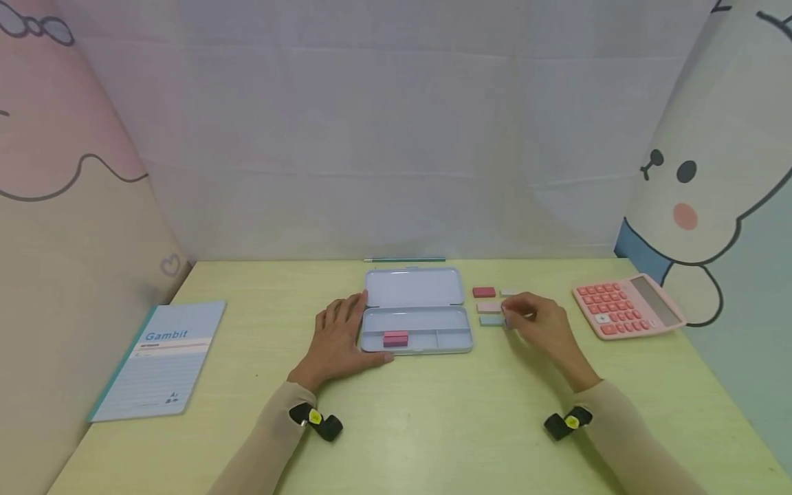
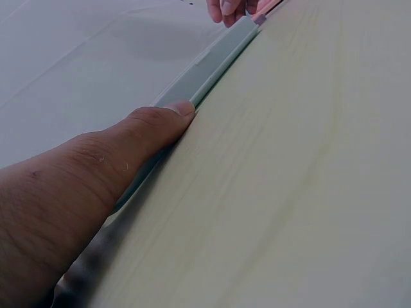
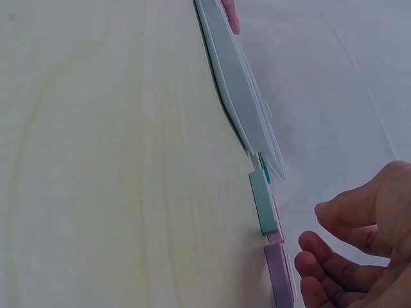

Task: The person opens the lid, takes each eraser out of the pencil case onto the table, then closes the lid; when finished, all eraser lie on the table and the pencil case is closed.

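Note:
A pale blue pencil case lies with its lid folded back, two small pink blocks in its front compartment. My left hand rests at its left end, fingers along the side and the extended thumb against the front edge. My right hand is bent over small eraser-like blocks right of the case. In the right wrist view, the thumb and fingers stand apart with nothing between them, beside a purple block and a mint block. Dark pink, pale pink and whitish blocks lie close by.
A pink calculator lies right of the right hand. At the left of the table is a Gambit notebook. A green pencil lies along the back edge, before a white cloth backdrop.

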